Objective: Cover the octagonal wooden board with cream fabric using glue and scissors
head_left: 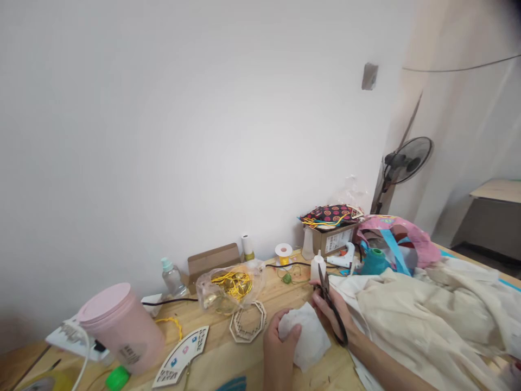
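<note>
My left hand pinches a piece of white cloth or paper with ragged edges, thumb on top. Just right of it, my right hand is closed around a pair of dark scissors. Their blades point up and away from me, and a black handle loop hangs below the hand. The scissors and the white piece are apart. Left of my left hand lies an octagonal wooden frame with cut-out patterns. A fan-shaped panel with coloured patches rests farther left.
A pink lidded bucket stands at the left by a spray bottle. Behind are a plastic bag of yellow cord, a yellow thread spool, a white squeeze bottle and a glue gun. Cream fabric covers the right side.
</note>
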A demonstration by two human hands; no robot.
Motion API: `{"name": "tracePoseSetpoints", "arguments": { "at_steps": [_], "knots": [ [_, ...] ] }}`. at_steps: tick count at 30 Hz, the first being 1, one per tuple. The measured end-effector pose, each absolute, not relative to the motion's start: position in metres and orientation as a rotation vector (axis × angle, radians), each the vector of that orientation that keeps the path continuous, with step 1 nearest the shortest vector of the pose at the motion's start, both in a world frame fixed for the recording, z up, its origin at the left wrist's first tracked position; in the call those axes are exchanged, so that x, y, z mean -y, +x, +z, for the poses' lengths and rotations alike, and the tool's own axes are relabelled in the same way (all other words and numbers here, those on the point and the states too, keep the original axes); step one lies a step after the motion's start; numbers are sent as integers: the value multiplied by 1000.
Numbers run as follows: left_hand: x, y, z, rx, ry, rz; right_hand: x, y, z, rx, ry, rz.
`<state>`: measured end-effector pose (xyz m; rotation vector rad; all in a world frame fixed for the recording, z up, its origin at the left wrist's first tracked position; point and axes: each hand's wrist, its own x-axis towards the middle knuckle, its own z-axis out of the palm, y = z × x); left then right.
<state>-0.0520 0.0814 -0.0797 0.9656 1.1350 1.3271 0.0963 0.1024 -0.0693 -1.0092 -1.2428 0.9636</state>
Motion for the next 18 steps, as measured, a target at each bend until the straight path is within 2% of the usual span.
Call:
{"name": "tracePoseSetpoints", "arguments": {
  "at_steps": [18],
  "knots": [
    [-83,-49,-78,-921,821,1478,-102,102,-70,1468,-949,971]
  ]
}}
